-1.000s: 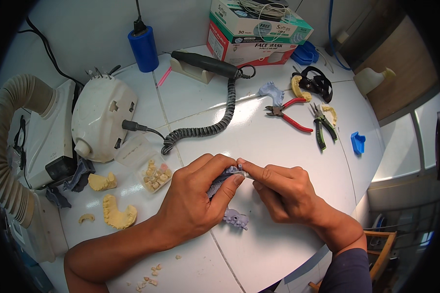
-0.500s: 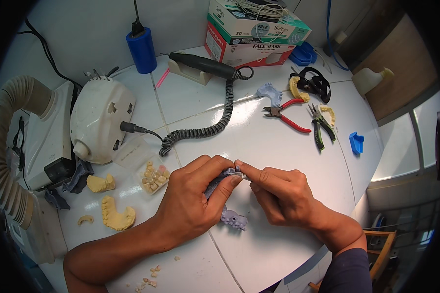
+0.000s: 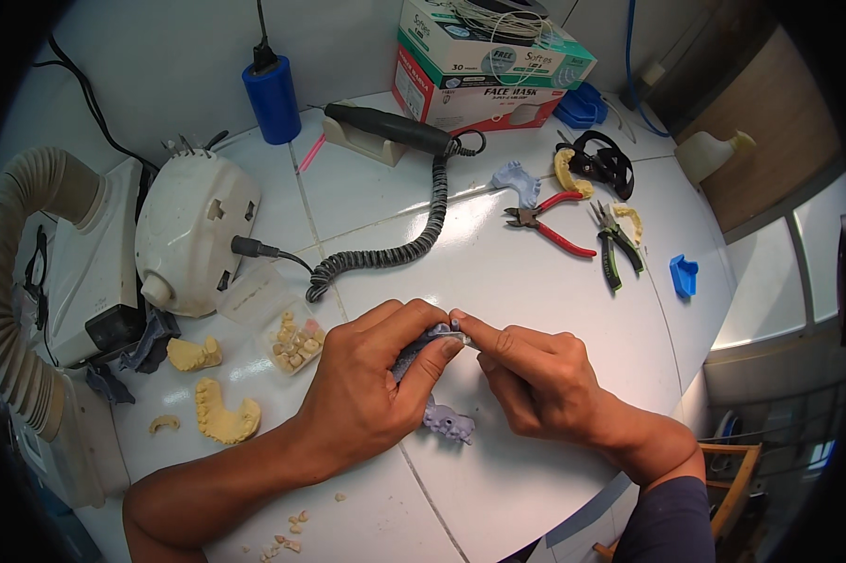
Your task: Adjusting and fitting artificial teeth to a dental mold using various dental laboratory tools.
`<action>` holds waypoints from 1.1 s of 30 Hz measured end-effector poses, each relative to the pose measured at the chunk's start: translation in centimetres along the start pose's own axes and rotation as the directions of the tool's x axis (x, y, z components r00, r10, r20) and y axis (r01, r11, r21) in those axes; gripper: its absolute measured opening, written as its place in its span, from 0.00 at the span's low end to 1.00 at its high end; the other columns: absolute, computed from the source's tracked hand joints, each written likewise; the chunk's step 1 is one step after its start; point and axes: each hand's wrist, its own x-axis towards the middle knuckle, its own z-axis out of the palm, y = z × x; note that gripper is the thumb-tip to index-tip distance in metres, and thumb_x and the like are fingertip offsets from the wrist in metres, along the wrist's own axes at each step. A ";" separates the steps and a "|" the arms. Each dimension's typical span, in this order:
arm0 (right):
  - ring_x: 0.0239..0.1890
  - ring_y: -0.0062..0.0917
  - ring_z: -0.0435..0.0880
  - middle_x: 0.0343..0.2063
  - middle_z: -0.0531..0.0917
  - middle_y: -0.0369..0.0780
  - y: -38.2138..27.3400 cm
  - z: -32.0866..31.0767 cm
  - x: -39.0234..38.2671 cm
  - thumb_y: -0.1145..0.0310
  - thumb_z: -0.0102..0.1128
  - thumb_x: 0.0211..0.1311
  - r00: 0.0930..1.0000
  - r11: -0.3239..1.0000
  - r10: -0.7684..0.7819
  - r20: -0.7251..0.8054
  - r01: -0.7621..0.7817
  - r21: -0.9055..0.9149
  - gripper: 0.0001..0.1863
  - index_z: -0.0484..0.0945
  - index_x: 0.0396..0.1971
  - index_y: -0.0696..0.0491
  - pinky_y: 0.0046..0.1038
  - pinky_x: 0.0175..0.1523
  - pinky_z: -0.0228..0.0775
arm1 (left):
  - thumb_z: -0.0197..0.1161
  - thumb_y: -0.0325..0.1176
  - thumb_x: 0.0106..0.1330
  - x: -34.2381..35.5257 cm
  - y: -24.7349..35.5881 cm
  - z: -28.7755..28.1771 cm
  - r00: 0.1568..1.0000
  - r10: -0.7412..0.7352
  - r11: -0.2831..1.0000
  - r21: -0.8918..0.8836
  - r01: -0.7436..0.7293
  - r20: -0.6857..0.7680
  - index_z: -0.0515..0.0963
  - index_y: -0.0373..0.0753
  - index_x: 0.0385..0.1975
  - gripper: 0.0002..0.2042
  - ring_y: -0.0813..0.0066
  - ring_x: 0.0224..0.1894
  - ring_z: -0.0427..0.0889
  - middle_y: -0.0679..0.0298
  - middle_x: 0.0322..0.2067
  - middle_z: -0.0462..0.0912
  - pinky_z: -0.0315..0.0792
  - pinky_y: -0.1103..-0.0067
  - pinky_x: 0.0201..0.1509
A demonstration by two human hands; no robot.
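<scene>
My left hand (image 3: pixel 362 375) is closed around a grey-purple dental arch model (image 3: pixel 448 422). One end of the model shows below my palm, and its upper part sticks out between thumb and forefinger. The fingers of my right hand (image 3: pixel 540 385) are curled, with the forefinger reaching to the model's upper end beside my left thumb. A thin pale edge shows under that forefinger; the thing it belongs to is mostly hidden. Left of my left hand lies a clear box (image 3: pixel 296 340) of loose artificial teeth.
Yellow plaster models (image 3: pixel 224 411) lie at left, near a white control unit (image 3: pixel 198 235) and a ribbed hose (image 3: pixel 10 272). A dark handpiece (image 3: pixel 390 127) rests on its stand. Red-handled cutters (image 3: pixel 559 230), green-black pliers (image 3: pixel 612 249) and mask boxes (image 3: pixel 484 89) stand farther back. Loose teeth (image 3: pixel 287 542) lie in front.
Both hands stay at the model with almost the same grip. My right hand has shifted very slightly, its forefinger still at the model's upper end.
</scene>
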 end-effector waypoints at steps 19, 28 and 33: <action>0.20 0.28 0.80 0.24 0.80 0.40 -0.6 0.5 -0.3 0.86 0.63 0.59 0.999 0.999 0.030 -0.015 -0.030 -0.015 0.39 0.71 0.74 0.58 0.33 0.26 0.76 | 0.68 0.26 0.71 0.1 -0.1 0.0 1.000 0.013 1.000 0.002 -0.013 -0.014 0.83 0.29 0.44 0.07 0.75 0.29 0.80 0.58 0.30 0.83 0.72 0.78 0.34; 0.21 0.29 0.81 0.24 0.81 0.41 -0.6 0.2 -0.1 0.87 0.62 0.58 0.999 0.999 0.032 -0.007 -0.032 0.011 0.39 0.71 0.74 0.58 0.32 0.27 0.77 | 0.68 0.26 0.72 0.0 -0.1 0.1 1.000 0.010 1.000 -0.004 -0.010 -0.020 0.83 0.30 0.45 0.08 0.74 0.30 0.82 0.57 0.32 0.85 0.74 0.78 0.35; 0.21 0.30 0.83 0.25 0.83 0.42 -0.7 0.0 -0.1 0.87 0.62 0.57 0.999 0.999 0.030 0.012 -0.031 0.027 0.40 0.71 0.74 0.58 0.32 0.28 0.78 | 0.69 0.26 0.71 -0.1 -0.2 0.3 0.998 0.041 0.999 -0.002 -0.041 -0.038 0.83 0.31 0.47 0.09 0.73 0.31 0.83 0.57 0.33 0.84 0.74 0.78 0.36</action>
